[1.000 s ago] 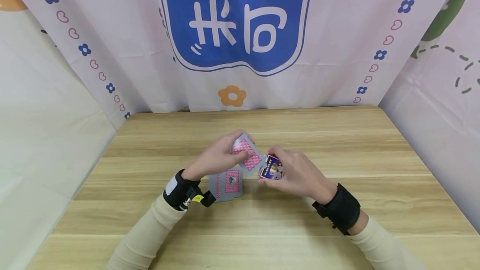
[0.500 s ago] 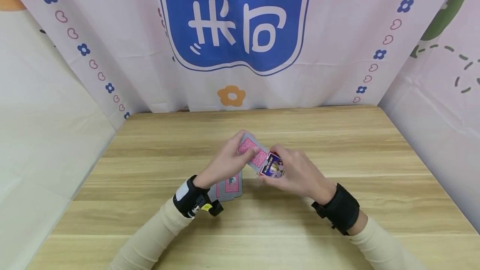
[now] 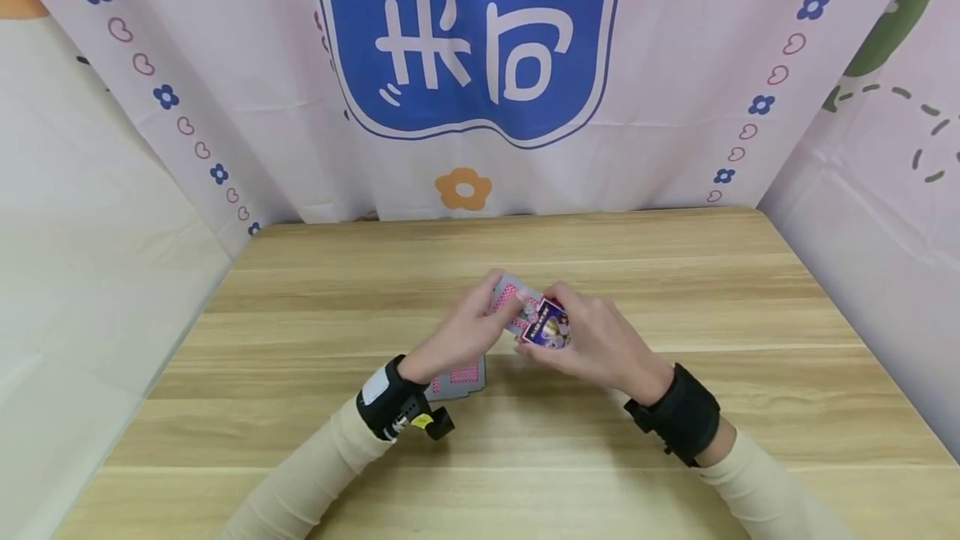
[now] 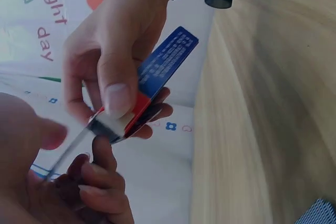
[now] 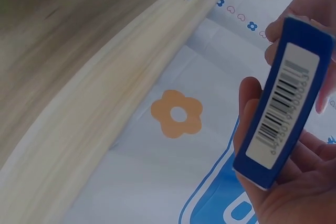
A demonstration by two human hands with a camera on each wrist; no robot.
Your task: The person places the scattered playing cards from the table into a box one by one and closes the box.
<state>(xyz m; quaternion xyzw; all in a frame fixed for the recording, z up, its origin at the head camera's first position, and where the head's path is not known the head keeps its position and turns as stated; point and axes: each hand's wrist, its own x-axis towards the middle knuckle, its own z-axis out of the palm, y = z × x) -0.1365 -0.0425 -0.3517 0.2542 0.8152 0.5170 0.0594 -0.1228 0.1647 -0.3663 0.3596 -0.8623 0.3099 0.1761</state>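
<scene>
My left hand (image 3: pixel 465 333) pinches a thin stack of playing cards (image 3: pixel 502 293) with pink-patterned backs, thumb on top. The lower right end of the stack meets the open end of a small card box (image 3: pixel 550 327) and seems partly inside it. My right hand (image 3: pixel 606 347) grips this box between thumb and fingers. In the left wrist view the box (image 4: pixel 169 60) shows a blue side with a red end, and the stack appears edge-on. A white barcode label covers the blue box bottom (image 5: pixel 281 108) in the right wrist view. More playing cards (image 3: pixel 463 380) lie on the table, partly hidden by my left wrist.
The wooden table (image 3: pixel 675 273) spreads around both hands. A printed white cloth (image 3: pixel 660 157) hangs along its back edge, with further cloth walls at left and right. Black camera bands (image 3: pixel 678 415) circle both wrists.
My left hand has moved right with its cards, from beside the box to its open end. Less of the stack shows now. My right hand and the box have hardly moved.
</scene>
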